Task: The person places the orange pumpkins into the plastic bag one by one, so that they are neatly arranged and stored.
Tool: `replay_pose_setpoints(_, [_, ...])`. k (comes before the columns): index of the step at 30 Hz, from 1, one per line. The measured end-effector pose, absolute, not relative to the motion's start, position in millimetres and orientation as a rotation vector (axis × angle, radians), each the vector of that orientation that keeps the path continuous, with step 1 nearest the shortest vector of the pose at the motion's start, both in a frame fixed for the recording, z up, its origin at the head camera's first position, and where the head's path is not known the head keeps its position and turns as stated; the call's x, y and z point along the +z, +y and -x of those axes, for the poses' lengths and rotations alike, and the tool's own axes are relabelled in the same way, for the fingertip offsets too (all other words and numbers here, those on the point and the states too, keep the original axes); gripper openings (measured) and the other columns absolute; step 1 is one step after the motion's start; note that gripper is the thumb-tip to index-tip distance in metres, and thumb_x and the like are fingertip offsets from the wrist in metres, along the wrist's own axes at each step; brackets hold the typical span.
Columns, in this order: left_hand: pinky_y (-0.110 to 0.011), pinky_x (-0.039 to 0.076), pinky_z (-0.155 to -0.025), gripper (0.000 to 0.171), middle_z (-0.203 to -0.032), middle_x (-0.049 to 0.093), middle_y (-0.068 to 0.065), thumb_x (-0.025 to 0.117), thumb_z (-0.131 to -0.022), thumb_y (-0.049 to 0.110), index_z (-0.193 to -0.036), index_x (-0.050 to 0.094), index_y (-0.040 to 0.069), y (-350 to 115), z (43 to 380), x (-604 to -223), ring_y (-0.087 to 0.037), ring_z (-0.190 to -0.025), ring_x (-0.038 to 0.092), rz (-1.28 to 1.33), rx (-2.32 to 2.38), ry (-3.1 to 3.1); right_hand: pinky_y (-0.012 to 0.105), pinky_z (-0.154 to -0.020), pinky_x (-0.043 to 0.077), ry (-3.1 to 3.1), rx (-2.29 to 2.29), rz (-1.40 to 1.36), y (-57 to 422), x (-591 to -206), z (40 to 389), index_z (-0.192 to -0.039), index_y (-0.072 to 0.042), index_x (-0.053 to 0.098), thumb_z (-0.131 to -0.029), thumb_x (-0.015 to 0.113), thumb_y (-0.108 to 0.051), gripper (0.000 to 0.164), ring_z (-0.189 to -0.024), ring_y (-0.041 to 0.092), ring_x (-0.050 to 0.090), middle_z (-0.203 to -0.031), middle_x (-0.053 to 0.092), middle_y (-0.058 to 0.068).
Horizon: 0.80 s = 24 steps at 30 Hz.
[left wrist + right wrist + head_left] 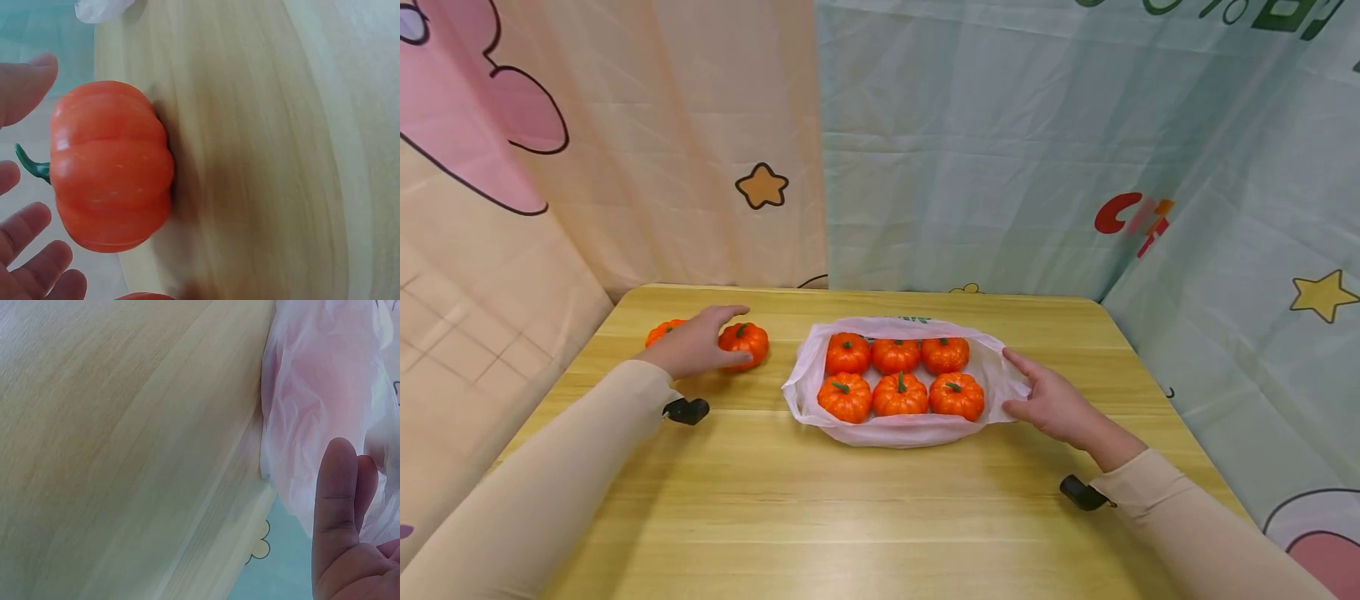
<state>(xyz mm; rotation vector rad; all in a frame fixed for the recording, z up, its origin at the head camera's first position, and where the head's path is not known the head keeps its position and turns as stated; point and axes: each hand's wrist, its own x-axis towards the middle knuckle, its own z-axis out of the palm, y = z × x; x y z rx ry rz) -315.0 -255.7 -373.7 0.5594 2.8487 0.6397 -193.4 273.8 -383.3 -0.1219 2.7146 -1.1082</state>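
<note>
A white translucent plastic bag [917, 431] lies on the table with its mouth spread, holding several small orange pumpkins [900, 393] in two rows. My left hand [698, 342] is beside an orange pumpkin [749, 342] left of the bag, thumb and fingers spread around it. In the left wrist view this pumpkin [112, 169] has a green stem, and a gap shows between it and the fingers. Another pumpkin [664, 331] is partly hidden behind that hand. My right hand [1060, 404] touches the bag's right edge, its thumb and forefinger apart. The right wrist view shows straight fingers [337, 500] against the plastic.
The wooden table [850, 517] ends at a back edge close behind the bag. Printed cloth curtains [970, 167] hang behind it and on both sides. A black wrist device [687, 410] sits at the left cuff, and another black device [1084, 492] at the right.
</note>
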Motion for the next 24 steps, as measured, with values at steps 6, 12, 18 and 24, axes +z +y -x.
replay_pose_setpoints(6, [-0.068, 0.028, -0.123, 0.09, -0.164, 0.034, -0.029, 0.079, -0.093, 0.04, -0.162, 0.035, 0.002, -260.7, 316.2, -383.5, -0.05, -0.151, 0.033, -0.572, 0.632, 2.864, 0.023, -0.056, 0.045, 2.732, -1.095, 0.13, 273.7, -383.5, 192.8, -0.168, -0.008, 0.023, -0.094, 0.074, -0.014, 0.09, -0.079, 0.025, 0.046, -0.166, 0.033, 0.03])
replay_pose_setpoints(12, [-0.067, 0.031, -0.122, 0.088, -0.162, 0.038, -0.028, 0.079, -0.093, 0.04, -0.16, 0.036, 0.001, -264.2, 315.9, -389.8, -0.049, -0.148, 0.037, -0.559, 0.651, 2.867, 0.022, -0.059, 0.049, 2.729, -1.1, 0.135, 273.5, -385.4, 193.9, -0.168, -0.008, 0.023, -0.094, 0.074, -0.014, 0.09, -0.088, 0.026, 0.05, -0.167, 0.031, 0.029])
replay_pose_setpoints(18, [-0.067, 0.035, -0.12, 0.085, -0.16, 0.042, -0.026, 0.077, -0.094, 0.042, -0.159, 0.039, 0.002, -264.2, 314.4, -393.4, -0.047, -0.144, 0.042, -0.52, 0.653, 2.864, 0.022, -0.064, 0.053, 2.724, -1.109, 0.146, 273.7, -386.8, 194.3, -0.168, -0.006, 0.023, -0.095, 0.073, -0.013, 0.089, -0.102, 0.031, 0.052, -0.169, 0.028, 0.029])
replay_pose_setpoints(24, [-0.066, 0.036, -0.119, 0.078, -0.157, 0.044, -0.027, 0.077, -0.095, 0.038, -0.156, 0.043, 0.002, -262.7, 313.2, -394.4, -0.047, -0.141, 0.045, -0.525, 0.663, 2.877, 0.021, -0.069, 0.055, 2.729, -1.115, 0.158, 273.7, -388.2, 194.0, -0.167, -0.005, 0.023, -0.094, 0.074, -0.014, 0.089, -0.112, 0.035, 0.051, -0.169, 0.028, 0.03])
